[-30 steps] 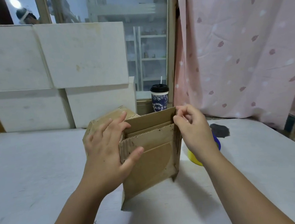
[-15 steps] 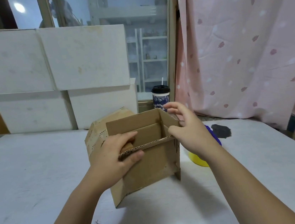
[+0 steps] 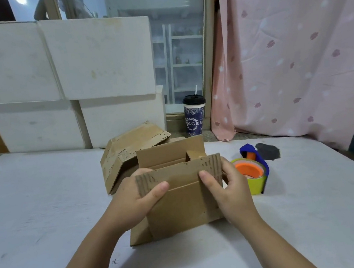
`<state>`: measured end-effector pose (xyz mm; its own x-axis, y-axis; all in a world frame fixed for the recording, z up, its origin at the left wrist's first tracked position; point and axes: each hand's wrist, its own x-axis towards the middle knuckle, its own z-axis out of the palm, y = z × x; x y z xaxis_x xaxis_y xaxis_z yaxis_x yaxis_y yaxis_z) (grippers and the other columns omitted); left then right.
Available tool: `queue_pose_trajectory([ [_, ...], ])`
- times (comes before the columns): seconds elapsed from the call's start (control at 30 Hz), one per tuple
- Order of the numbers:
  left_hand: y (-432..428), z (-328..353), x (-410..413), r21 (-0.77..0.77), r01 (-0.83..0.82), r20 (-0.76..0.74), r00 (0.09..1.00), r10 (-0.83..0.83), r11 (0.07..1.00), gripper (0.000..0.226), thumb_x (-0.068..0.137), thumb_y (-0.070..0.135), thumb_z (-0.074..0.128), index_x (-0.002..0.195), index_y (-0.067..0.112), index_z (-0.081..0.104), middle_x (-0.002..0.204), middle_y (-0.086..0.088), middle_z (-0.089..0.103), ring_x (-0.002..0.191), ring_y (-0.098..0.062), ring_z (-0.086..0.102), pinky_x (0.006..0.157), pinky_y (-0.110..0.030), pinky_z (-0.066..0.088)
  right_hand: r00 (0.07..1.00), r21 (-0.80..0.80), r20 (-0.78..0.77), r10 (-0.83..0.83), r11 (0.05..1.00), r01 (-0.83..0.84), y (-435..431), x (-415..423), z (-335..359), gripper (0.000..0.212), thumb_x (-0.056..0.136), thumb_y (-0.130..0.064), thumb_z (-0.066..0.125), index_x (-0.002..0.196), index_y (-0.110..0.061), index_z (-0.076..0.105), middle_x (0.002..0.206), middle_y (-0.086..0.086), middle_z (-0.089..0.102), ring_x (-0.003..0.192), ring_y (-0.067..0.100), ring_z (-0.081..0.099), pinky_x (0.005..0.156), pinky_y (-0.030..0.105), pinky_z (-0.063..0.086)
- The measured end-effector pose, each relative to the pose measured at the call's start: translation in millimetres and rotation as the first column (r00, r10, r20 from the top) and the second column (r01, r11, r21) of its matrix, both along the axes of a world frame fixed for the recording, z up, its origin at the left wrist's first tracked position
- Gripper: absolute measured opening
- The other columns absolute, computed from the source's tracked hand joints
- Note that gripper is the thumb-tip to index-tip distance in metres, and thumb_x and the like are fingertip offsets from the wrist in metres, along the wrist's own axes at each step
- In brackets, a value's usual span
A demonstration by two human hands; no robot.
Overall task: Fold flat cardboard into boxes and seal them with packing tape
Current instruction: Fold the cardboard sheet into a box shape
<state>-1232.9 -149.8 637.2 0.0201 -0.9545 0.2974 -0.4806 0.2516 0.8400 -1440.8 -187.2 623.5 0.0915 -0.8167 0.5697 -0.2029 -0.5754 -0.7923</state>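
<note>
We see a small brown cardboard box (image 3: 181,209) standing on the white worktop (image 3: 48,216), near the middle and close to the person, with its top open. The near top flap stands upright, its upper edge torn so the ribbed inner layer shows. The far flap also stands up, and a small side flap leans inward at the right.

The left hand (image 3: 133,201) grips the left end of the near flap. Its thumb is pressed on the front face and its fingers are tucked behind the flap, out of sight. The right hand (image 3: 230,192) grips the right end the same way, with the thumb on the front and the fingers curled round the right edge. Both hands are closed on the box, and both forearms reach in from the bottom of the view.

Just to the right of the box, beside the right hand, a blue tape dispenser (image 3: 254,169) sits on the worktop. It carries a yellow-green roll on an orange core. Behind it lies a dark patch (image 3: 267,150); we cannot tell what it is.

A second piece of cardboard (image 3: 125,153), partly folded, lies behind and to the left of the box. A lidded cup (image 3: 194,116) with a straw stands at the window ledge. White boards (image 3: 51,60) lean at the back left, and a pink curtain (image 3: 295,52) hangs at the right.
</note>
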Motion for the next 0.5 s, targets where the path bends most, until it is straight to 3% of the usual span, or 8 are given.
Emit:
queue_pose_trajectory([
  [0.07, -2, -3, -2, -0.017, 0.009, 0.015, 1.000, -0.009, 1.000, 0.064, 0.057, 0.077, 0.052, 0.096, 0.028, 0.062, 0.103, 0.006, 0.063, 0.094, -0.012, 0.062, 0.085, -0.040, 0.052, 0.998, 0.002, 0.036, -0.050, 0.999, 0.050, 2, 1, -7, 0.022, 0.079, -0.053, 0.054, 0.093, -0.037, 0.063, 0.090, -0.013, 0.067, 0.090, 0.011, 0.061, 0.078, 0.029, 0.049],
  [0.13, -3, -6, -5, -0.033, 0.013, 0.006, 1.000, -0.013, 0.999, 0.080, 0.054, 0.089, 0.048, 0.096, 0.023, 0.064, 0.105, 0.005, 0.062, 0.095, -0.012, 0.061, 0.085, -0.038, 0.051, 0.993, 0.031, 0.102, -0.059, 0.998, 0.056, 2, 1, -12, 0.031, 0.081, -0.052, 0.052, 0.086, -0.024, 0.065, 0.084, -0.005, 0.067, 0.085, 0.016, 0.061, 0.075, 0.035, 0.049],
  [0.2, -3, -11, -11, -0.056, -0.028, -0.075, 0.997, 0.024, 0.998, 0.084, 0.055, 0.092, 0.044, 0.099, 0.024, 0.066, 0.108, 0.004, 0.064, 0.097, -0.007, 0.061, 0.084, -0.033, 0.050, 0.987, 0.055, 0.154, -0.037, 0.998, 0.029, 0, 1, -13, 0.038, 0.082, -0.050, 0.050, 0.077, -0.015, 0.062, 0.074, 0.000, 0.061, 0.075, 0.017, 0.056, 0.068, 0.034, 0.044],
  [0.3, 1, -16, -29, -0.198, -0.175, -0.232, 0.964, 0.128, 0.964, 0.041, 0.072, 0.061, 0.054, 0.107, 0.039, 0.062, 0.123, 0.013, 0.056, 0.110, 0.006, 0.051, 0.092, -0.018, 0.041, 0.981, 0.050, 0.192, -0.041, 0.998, 0.032, 0, 3, -11, 0.037, 0.082, -0.047, 0.051, 0.070, -0.012, 0.055, 0.066, -0.006, 0.052, 0.067, 0.009, 0.046, 0.062, 0.025, 0.037],
  [0.33, 2, -17, -34, -0.221, -0.224, -0.271, 0.949, 0.161, 0.949, 0.039, 0.074, 0.050, 0.055, 0.113, 0.044, 0.055, 0.130, 0.014, 0.049, 0.115, 0.008, 0.045, 0.093, -0.013, 0.037, 0.980, 0.055, 0.193, -0.051, 0.998, 0.042, -1, 4, -10, 0.033, 0.081, -0.045, 0.052, 0.071, -0.013, 0.054, 0.067, -0.007, 0.051, 0.066, 0.008, 0.046, 0.062, 0.023, 0.037],
  [0.4, 3, -18, -41, -0.164, -0.263, -0.393, 0.901, 0.182, 0.951, 0.058, 0.073, 0.037, 0.058, 0.127, 0.049, 0.037, 0.140, 0.015, 0.036, 0.123, 0.003, 0.039, 0.089, -0.011, 0.034, 0.974, 0.102, 0.209, -0.084, 0.993, 0.063, 1, 7, -9, 0.013, 0.081, -0.035, 0.056, 0.086, -0.023, 0.055, 0.079, -0.011, 0.058, 0.076, 0.004, 0.054, 0.068, 0.017, 0.041],
  [0.5, 2, -18, -38, -0.009, -0.162, -0.538, 0.832, 0.132, 0.987, 0.080, 0.075, 0.028, 0.063, 0.142, 0.046, 0.022, 0.144, 0.011, 0.035, 0.129, -0.008, 0.039, 0.092, -0.019, 0.038, 0.971, 0.238, 0.226, -0.075, 0.971, 0.020, 0, 9, -8, 0.040, 0.090, -0.015, 0.055, 0.122, -0.038, 0.046, 0.122, -0.016, 0.051, 0.108, -0.001, 0.049, 0.087, 0.016, 0.039],
])
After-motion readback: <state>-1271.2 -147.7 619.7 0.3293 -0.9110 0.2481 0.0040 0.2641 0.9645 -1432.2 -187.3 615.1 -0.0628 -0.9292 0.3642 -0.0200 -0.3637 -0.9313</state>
